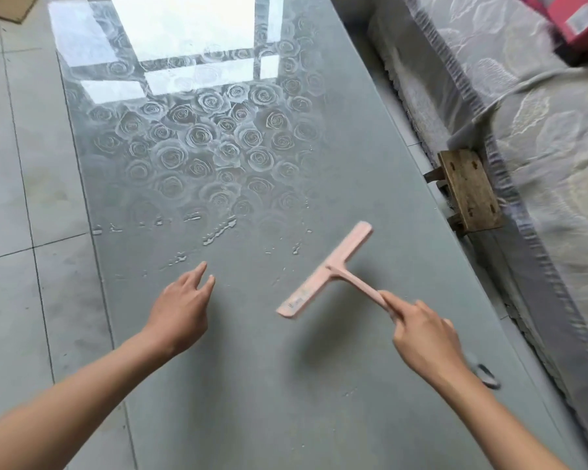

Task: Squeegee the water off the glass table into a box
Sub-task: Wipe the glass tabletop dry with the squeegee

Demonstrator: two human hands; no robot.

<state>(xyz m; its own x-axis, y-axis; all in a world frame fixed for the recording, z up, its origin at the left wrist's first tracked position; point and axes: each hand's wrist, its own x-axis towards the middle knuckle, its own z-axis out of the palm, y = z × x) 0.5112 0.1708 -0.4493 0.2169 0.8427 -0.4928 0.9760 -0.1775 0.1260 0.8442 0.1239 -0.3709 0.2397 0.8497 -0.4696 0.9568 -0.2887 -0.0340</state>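
Note:
A pink T-shaped squeegee [326,271] hangs just over the glass table [252,385], its blade running diagonally from lower left to upper right. My right hand [425,337] grips the end of its handle. My left hand [180,310] hovers over the glass to the left with fingers relaxed and spread, holding nothing. Streaks and beads of water [218,232] lie across the glass beyond both hands, near the rose pattern [211,140]. No box for the water shows in this view.
A patterned mattress or sofa [540,147] runs along the table's right side, with a small wooden stool [469,191] wedged in the gap. A red box [577,18] sits at the top right. Grey floor tiles [21,198] lie to the left. Cardboard [4,5] shows top left.

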